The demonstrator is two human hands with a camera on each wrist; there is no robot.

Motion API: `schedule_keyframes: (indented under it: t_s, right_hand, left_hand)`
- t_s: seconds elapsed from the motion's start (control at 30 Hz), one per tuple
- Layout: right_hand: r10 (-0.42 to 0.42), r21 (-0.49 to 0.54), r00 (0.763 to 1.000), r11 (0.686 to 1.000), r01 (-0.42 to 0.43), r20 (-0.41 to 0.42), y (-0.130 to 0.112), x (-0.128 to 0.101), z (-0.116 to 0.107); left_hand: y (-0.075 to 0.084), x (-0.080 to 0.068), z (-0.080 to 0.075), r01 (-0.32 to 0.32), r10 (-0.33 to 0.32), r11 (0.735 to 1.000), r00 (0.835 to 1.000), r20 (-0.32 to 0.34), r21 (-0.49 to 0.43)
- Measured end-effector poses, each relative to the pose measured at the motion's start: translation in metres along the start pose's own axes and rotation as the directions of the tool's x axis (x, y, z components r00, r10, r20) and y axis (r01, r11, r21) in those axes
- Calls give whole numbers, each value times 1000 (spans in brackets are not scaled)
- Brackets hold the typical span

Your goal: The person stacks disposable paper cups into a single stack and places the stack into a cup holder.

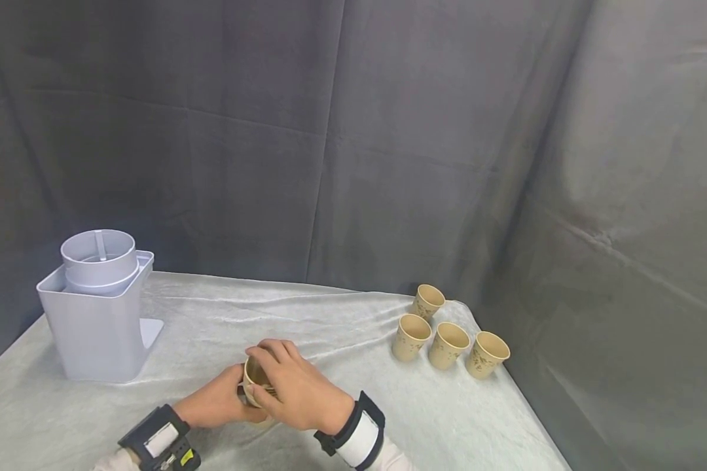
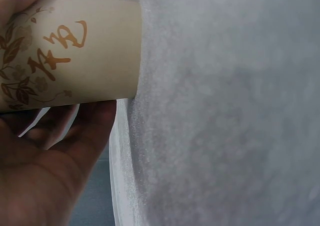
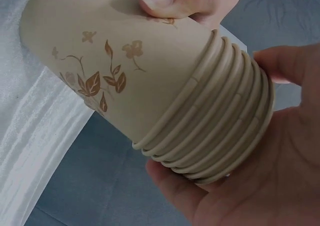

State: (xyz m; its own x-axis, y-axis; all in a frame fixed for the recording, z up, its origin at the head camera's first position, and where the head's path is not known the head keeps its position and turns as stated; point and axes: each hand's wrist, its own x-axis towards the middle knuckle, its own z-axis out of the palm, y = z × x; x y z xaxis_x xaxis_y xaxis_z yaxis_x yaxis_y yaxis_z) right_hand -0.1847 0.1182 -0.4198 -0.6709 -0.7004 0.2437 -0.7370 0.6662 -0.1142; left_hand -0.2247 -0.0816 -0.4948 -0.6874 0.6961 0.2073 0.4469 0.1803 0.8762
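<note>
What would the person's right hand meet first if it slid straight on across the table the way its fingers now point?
The right hand, gripping the stack of paper cups, points up and left. Beyond the stack lies bare tablecloth; then probably the grey dispenser, though depth is unclear.

Table (image 1: 342,320) runs edge to edge, curtain (image 1: 353,131) behind it. Dispenser (image 1: 97,314) stands at 10 o'clock on the table, near the left edge. Four loose cups (image 1: 444,330) sit at 2 o'clock by the right rear corner: one behind, three in a row before it, close together. Stack of cups (image 1: 253,378) at 6 o'clock, near the front edge, between left hand (image 1: 220,400) at its 8 o'clock and right hand (image 1: 300,386) at its 4 o'clock, both touching it.
</note>
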Motion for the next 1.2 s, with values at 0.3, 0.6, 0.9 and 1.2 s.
schedule_keyframes:
  t_s: [0.3, 0.6, 0.9, 1.2]
  right_hand:
    - [-32, 127, 999, 991, 31, 9, 11, 3, -2]
    - [20, 238, 1000, 971, -16, -14, 32, 3, -11]
    - [185, 316, 974, 939, -136, -129, 79, -12, -35]
    - [331, 275, 896, 928, -252, -296, 141, -33, -36]
  left_hand:
    - [-1, -1, 1, -20, 20, 999, 1000, 5, -37]
    - [2, 0, 3, -14, 13, 999, 1000, -11, -41]
    - [2, 2, 3, -16, 18, 999, 998, -57, 31]
    - [-2, 1, 4, -29, 30, 999, 998, -62, 17]
